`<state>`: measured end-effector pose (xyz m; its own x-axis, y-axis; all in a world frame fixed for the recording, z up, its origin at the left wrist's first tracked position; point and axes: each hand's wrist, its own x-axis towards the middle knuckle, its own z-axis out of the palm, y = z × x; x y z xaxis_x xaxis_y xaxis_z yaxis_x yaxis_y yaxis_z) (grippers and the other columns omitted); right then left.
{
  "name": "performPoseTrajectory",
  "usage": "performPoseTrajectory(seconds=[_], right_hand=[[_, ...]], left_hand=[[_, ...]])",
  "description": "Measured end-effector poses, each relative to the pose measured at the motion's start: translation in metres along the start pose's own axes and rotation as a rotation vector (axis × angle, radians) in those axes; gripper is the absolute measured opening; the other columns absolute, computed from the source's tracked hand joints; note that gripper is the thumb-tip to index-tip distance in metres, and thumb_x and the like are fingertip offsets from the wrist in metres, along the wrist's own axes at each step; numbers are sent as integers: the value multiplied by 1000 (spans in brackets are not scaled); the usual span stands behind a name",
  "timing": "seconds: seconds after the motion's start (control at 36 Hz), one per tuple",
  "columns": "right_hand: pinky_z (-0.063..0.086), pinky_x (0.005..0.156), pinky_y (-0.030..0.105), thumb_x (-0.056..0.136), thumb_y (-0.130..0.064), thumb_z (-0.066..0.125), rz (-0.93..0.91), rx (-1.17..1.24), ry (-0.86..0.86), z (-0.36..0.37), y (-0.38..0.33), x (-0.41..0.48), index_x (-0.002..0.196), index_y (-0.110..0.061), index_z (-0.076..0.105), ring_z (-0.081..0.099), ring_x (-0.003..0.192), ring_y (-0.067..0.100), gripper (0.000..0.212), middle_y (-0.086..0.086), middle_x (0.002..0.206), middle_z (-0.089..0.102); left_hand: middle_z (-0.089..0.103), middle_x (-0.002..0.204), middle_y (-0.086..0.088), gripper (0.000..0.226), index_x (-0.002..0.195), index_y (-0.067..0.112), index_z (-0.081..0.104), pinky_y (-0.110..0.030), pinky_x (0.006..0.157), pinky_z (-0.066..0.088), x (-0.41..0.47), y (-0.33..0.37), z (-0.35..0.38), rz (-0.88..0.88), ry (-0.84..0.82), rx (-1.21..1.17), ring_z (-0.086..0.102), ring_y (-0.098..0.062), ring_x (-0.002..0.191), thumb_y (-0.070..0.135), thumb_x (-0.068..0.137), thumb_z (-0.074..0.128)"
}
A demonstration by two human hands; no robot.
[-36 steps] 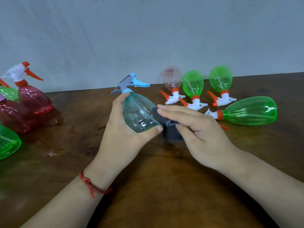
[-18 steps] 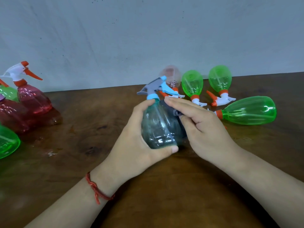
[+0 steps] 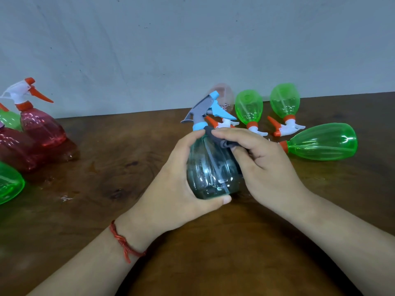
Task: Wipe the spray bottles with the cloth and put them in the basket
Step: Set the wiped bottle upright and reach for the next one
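Observation:
My left hand [image 3: 173,189] grips a clear teal spray bottle [image 3: 210,171] with a grey and blue trigger head, holding it upright above the wooden table [image 3: 128,159]. My right hand [image 3: 263,163] presses a dark grey cloth [image 3: 215,137] against the bottle's shoulder and right side, fingers curled round the cloth. Most of the cloth is hidden between my fingers and the bottle. No basket is in view.
Three green bottles [image 3: 320,142] and one pale pink bottle [image 3: 222,97] lie on their sides behind my hands. At the left edge stand red bottles [image 3: 40,127] and green bottles [image 3: 8,182]. A grey wall runs along the table's far edge.
The teal bottle moved right and turned from tilted to upright. My right hand slid the cloth from the bottle's lower side up to its shoulder near the neck.

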<state>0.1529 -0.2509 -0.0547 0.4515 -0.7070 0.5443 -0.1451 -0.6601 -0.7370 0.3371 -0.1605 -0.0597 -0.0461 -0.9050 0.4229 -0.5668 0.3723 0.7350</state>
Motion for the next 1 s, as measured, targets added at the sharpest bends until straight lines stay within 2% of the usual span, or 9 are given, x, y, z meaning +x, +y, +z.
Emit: performPoseTrajectory(seconds=[0.08,0.25,0.36,0.56,0.67,0.75,0.81,0.86,1.0], right_hand=[[43,109,14,102,11,51,-76,-58,-1,-1,2,-1,131,-21,74,59,131,0,49,-11,139,67],[45,111,20,97,17,55,-202,-124,-68,-2,2,-4,128,-18,76,60,133,2,52,-8,143,66],[44,111,18,94,20,54,-216,-138,-118,0,2,-6,129,-19,76,59,133,-1,57,-10,145,64],[41,113,15,97,15,53,-177,-157,-90,4,3,-6,136,-23,72,54,137,-4,57,-13,146,62],[39,112,12,103,8,52,-94,-108,-48,4,4,-3,138,-24,70,53,135,-6,51,-13,144,64],[37,110,7,105,6,50,-3,-10,-26,3,3,-1,138,-25,70,53,131,-12,49,-18,141,65],[40,113,12,107,2,48,68,66,-34,2,1,0,138,-27,69,55,130,-10,47,-22,137,67],[43,116,24,109,1,46,151,175,-43,0,0,2,136,-29,70,58,130,-6,47,-22,132,70],[42,120,50,103,7,44,252,522,-19,-1,-3,6,127,-24,75,63,133,15,49,-5,132,74]], left_hand=[[51,147,25,113,158,31,33,-12,108,45,0,-2,-1,-47,77,-27,56,-2,138,23,69,102],[59,131,32,110,156,30,35,-16,100,53,6,-8,-9,-151,246,-93,65,1,124,17,69,101],[63,130,18,108,154,33,36,-21,100,56,8,-11,-13,-197,304,-120,67,0,120,19,69,102],[61,134,18,109,155,35,36,-16,99,55,6,-11,-10,-204,261,-86,65,1,123,18,69,102],[53,147,16,114,158,36,34,-24,107,55,3,-8,-8,-137,156,-4,60,-5,133,21,68,103],[51,148,20,114,159,32,34,-18,108,50,1,-5,-5,-91,66,-7,57,-5,137,19,69,102],[49,150,24,113,159,30,34,-19,113,46,0,-3,-3,-62,21,2,54,-8,142,20,69,102],[49,153,18,114,160,30,32,-28,116,47,-1,-3,-3,-52,-14,-23,54,-14,144,20,70,102],[51,153,15,111,160,27,29,-31,112,52,-3,-3,-6,-42,-25,-189,56,-20,144,15,72,97]])
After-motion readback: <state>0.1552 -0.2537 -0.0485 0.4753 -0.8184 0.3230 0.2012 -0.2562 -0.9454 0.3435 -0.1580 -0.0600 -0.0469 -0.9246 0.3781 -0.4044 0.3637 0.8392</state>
